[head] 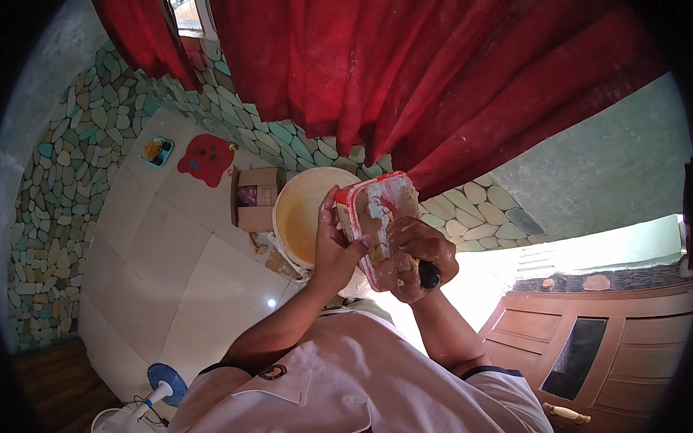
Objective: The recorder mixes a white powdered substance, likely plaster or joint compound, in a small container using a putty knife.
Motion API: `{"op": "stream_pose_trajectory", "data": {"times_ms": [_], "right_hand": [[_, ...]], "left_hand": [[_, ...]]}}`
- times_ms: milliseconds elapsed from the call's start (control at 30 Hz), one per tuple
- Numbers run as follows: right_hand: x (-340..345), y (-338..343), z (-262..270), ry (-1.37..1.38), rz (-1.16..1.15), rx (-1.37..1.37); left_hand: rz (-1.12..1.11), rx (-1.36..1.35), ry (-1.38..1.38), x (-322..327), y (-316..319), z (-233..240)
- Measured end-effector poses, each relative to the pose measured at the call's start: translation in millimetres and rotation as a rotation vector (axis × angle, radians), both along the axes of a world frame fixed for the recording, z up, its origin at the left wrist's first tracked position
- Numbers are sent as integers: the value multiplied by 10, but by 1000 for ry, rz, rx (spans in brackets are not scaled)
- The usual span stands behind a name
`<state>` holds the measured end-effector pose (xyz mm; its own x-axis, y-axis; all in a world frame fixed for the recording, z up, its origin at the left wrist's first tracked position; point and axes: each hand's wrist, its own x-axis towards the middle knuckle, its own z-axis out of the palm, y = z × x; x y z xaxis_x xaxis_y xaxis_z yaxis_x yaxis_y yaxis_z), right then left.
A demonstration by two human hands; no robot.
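Observation:
My left hand (331,251) grips a rectangular red plastic tub (343,199) by its near side, thumb over the rim. Pale, putty-like paste (376,207) is smeared on the tub's inside, thicker along the walls. Over the tub, my right hand (423,248) is closed around a tool with a black rounded handle end (429,275). The tool's working end is hidden behind my fingers. Both hands carry smears of the paste. Just left of the tub, on the floor, stands a large cream bucket (316,178) with a yellowish inside.
An open cardboard box (255,219) sits beside the bucket. Farther left lie a red mat (206,160) and a turquoise tray (157,151). Red curtains (329,57) hang over the stone-clad wall (295,141). A fan (168,384) stands lower left, a wooden door (533,324) right.

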<state>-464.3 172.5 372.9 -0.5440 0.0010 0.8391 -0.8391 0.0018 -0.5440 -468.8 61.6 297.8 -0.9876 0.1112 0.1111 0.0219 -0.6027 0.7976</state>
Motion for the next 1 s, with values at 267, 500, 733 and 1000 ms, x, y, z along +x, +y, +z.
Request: {"op": "stream_pose_trajectory", "data": {"times_ms": [267,500,733,1000], "right_hand": [[24,43,-76,14,-18,135],[-85,171,-179,20,50,332],[-108,221,-124,101,159,304],[91,272,21,9,-41,-41]], "left_hand": [[-48,-19,40,-1,-19,17],[-101,-26,10,18,-14,-75],[-107,35,-61,-84,-25,-179],[-52,-47,-56,-44,-59,-155]]}}
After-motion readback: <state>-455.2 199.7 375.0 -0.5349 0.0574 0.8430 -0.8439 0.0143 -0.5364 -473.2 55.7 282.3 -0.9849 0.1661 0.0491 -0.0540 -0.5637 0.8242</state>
